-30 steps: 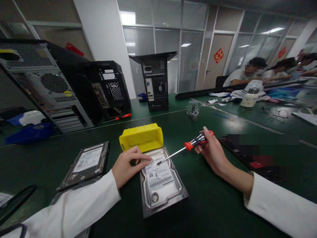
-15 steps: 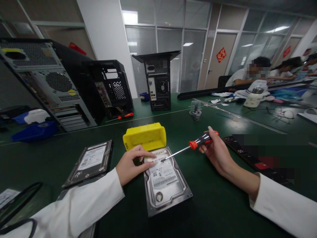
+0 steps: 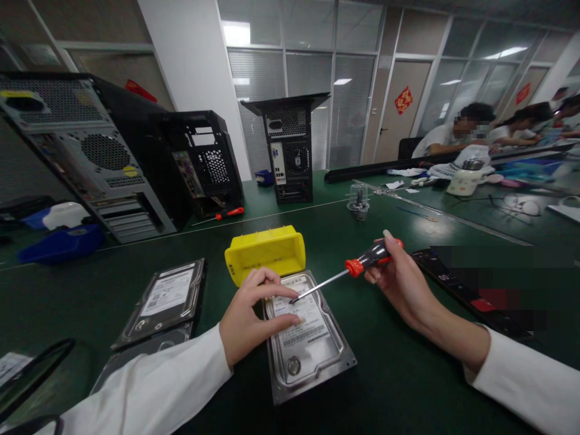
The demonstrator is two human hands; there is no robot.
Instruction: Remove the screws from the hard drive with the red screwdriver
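Note:
A silver hard drive [image 3: 308, 356] with a white label lies on the green table in front of me. My right hand [image 3: 403, 281] is closed round the black-and-red handle of a screwdriver [image 3: 324, 281], whose shaft slants down to the left. Its tip is over the upper part of the label; whether it touches is unclear. Around that tip my left hand [image 3: 258, 311] has its thumb and index finger apart, above the drive. Just behind the drive, a yellow plastic bin [image 3: 267, 249] lies with its opening towards me.
At left, another hard drive [image 3: 165, 296] rests partly on further drives. Computer cases [image 3: 292, 151] stand along the back, and a red-and-black screwdriver [image 3: 230, 212] lies by them. A clear container [image 3: 359, 202] stands behind my right hand. A person [image 3: 457, 133] sits across the table.
My left hand has moved slightly right, with its thumb and index finger wider apart near the screwdriver tip. The screwdriver tip has shifted a little left and down.

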